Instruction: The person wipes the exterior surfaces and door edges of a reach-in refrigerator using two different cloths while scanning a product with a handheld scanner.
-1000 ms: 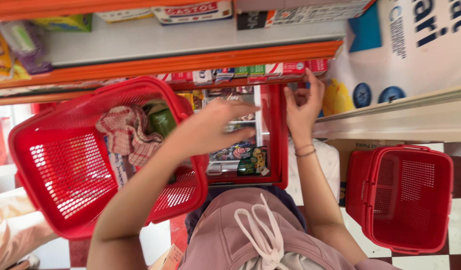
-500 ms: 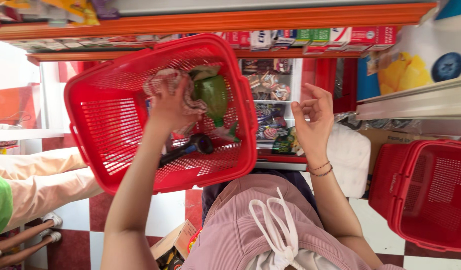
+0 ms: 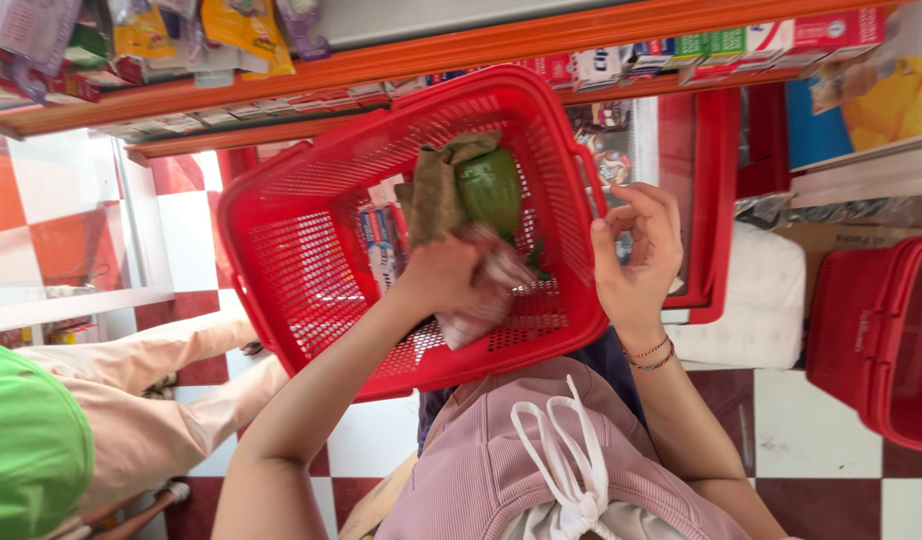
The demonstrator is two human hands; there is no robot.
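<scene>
My left hand [image 3: 451, 280] reached inside red basket [image 3: 311, 250], fingers gripping checked cloth [image 3: 486, 300] beside green packet [image 3: 489, 188]; right hand [image 3: 636, 250] hovered outside rim, fingers loosely curled, holding nothing.

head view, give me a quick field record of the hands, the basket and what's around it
left hand: inside the red basket, gripping a pale cloth
right hand: beside the basket rim, fingers curled, holding nothing visible
in basket: green item, brown cloth, small box
second basket: red, at right
floor: red and white tiles
other person: lower left, green top
</scene>
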